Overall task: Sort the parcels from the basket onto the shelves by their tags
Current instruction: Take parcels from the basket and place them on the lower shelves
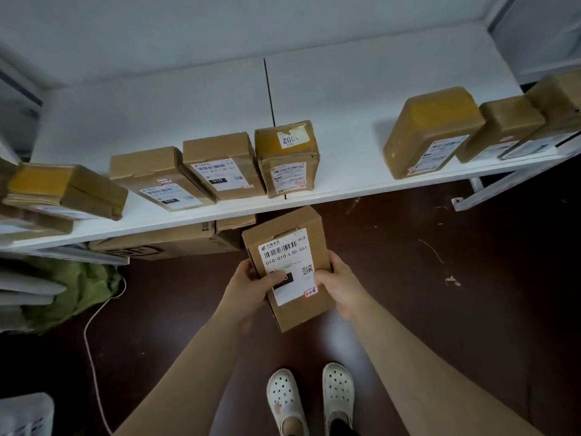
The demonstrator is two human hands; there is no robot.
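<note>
My left hand (251,283) and right hand (336,281) clasp the parcel (287,265) by its long sides, thumbs on the label. Stiff cardboard, probably light (two hands hold it squarely). The shelf (345,171) lies just beyond my fingers.

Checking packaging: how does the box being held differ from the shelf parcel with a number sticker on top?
The held box is plain cardboard; the shelf parcel is wrapped in glossy yellowish tape. The held box is gripped by the left hand and right hand; the shelf parcel rests on the shelf. Both carry a white barcode label and a pink tag.
</note>
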